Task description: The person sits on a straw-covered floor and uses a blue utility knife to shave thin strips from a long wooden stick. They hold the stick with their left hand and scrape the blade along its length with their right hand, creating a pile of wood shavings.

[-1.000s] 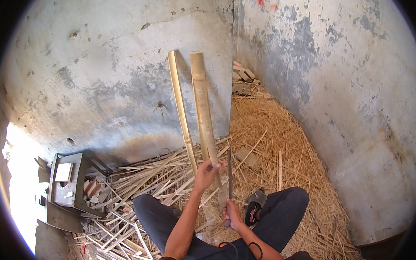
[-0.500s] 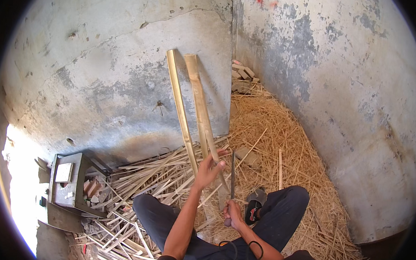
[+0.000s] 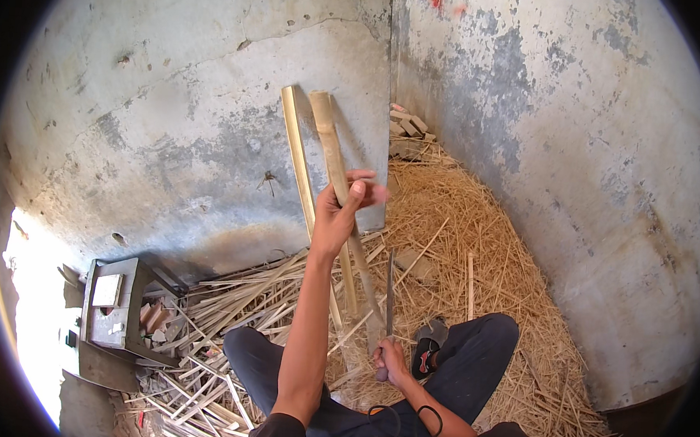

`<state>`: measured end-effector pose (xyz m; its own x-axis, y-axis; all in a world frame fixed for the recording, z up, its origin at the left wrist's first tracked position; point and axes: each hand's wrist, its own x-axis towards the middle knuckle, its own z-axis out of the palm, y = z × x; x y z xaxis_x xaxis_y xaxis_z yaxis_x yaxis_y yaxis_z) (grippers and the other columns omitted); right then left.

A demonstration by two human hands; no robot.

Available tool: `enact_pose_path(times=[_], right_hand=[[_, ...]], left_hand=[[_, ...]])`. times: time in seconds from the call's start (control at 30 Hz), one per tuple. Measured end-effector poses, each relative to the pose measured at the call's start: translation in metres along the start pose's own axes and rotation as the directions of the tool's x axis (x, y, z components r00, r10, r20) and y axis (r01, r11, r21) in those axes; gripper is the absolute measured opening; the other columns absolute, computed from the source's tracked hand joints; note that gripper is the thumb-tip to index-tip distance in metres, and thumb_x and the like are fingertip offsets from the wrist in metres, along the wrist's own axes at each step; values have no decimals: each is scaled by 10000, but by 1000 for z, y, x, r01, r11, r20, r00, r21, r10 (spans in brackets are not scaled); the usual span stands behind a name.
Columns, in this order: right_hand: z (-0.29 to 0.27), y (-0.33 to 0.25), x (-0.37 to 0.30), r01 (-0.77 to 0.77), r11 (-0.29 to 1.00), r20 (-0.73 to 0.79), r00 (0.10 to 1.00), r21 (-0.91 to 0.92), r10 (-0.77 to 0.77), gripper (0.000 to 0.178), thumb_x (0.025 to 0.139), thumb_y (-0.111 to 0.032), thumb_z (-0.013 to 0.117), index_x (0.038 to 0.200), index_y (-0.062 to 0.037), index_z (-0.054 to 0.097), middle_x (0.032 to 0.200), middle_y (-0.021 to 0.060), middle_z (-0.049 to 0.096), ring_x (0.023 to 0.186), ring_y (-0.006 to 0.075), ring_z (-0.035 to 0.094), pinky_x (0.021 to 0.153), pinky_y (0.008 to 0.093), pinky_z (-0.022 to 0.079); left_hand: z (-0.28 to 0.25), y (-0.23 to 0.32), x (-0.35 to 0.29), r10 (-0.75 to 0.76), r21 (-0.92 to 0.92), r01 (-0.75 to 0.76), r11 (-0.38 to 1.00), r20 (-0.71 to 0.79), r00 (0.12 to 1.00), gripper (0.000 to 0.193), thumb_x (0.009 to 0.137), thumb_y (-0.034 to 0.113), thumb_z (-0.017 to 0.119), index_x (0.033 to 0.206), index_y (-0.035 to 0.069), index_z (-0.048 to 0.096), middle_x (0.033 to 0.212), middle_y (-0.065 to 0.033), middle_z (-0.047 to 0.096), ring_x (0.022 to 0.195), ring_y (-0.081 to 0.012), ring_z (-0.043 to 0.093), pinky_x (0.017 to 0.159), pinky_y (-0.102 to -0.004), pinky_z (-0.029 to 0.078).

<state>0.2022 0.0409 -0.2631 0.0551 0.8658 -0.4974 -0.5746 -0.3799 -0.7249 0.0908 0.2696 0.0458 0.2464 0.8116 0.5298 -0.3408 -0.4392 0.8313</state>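
My left hand (image 3: 343, 206) is raised and curls loosely around a long split bamboo piece (image 3: 327, 143), with the thumb in front and the blurred fingers past its right side. The bamboo's upper end is near the wall, and its lower end comes down beside my right hand (image 3: 391, 359). That hand is closed around the handle of a long, narrow-bladed knife (image 3: 389, 298), its dark blade pointing up and away from me. Left of the held piece, another split bamboo length (image 3: 297, 146) leans on the wall, its pale inner face showing.
Pale bamboo strips (image 3: 245, 292) lie heaped on the left. Fine shavings (image 3: 459, 215) cover the floor at right, and bricks (image 3: 410, 123) are stacked in the far corner. A small wooden stool (image 3: 116, 306) stands at left. My bent legs (image 3: 468, 364) frame the work.
My left hand has moved up and away along the bamboo piece, from near the knife blade to about its middle. The right hand and knife have hardly moved.
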Motion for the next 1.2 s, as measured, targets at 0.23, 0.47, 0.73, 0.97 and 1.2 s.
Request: enact_pose_path(times=[0.23, 0.47, 0.73, 0.97, 1.2], right_hand=[[-12, 6, 11, -115, 993, 71, 991, -15, 116, 123, 979, -168, 583, 986, -67, 514, 772, 89, 600, 536, 147, 480, 546, 345, 448], [-7, -12, 9, -157, 984, 158, 977, 88, 142, 85, 1010, -161, 585, 982, -134, 509, 755, 12, 545, 528, 101, 452, 543, 318, 423], [-15, 10, 18, -253, 967, 16, 967, 20, 252, 147, 998, -158, 620, 891, -122, 525, 629, -41, 454, 473, 89, 404, 476, 284, 353], [6, -27, 16, 102, 993, 17, 995, -51, -101, 202, 982, -127, 625, 825, -119, 498, 610, -28, 439, 468, 84, 384, 441, 265, 306], [-27, 17, 37, -263, 963, 32, 964, -66, 265, 191, 955, -120, 640, 831, -122, 494, 614, -29, 439, 474, 84, 397, 435, 277, 314]], left_hand=[[9, -1, -6, -120, -83, 129, 988, 103, 987, 432, 1155, 417, 499, 947, 74, 659, 587, 60, 399, 497, -58, 315, 479, -268, 242], [9, -4, -9, -121, -188, 146, 971, 142, 982, 561, 1140, 543, 456, 757, 135, 492, 586, 52, 357, 489, -66, 305, 474, -268, 213], [12, -5, -10, -124, -166, 141, 976, 108, 986, 579, 1130, 569, 455, 733, 148, 438, 570, 35, 371, 482, -75, 327, 456, -273, 240], [8, 0, -15, -140, -165, 158, 974, 115, 983, 571, 1125, 566, 475, 741, 147, 429, 566, 34, 385, 482, -76, 326, 456, -274, 234], [6, -1, -13, -148, -189, 167, 968, 106, 983, 578, 1128, 571, 458, 733, 152, 399, 568, 41, 330, 483, -79, 287, 465, -279, 210]])
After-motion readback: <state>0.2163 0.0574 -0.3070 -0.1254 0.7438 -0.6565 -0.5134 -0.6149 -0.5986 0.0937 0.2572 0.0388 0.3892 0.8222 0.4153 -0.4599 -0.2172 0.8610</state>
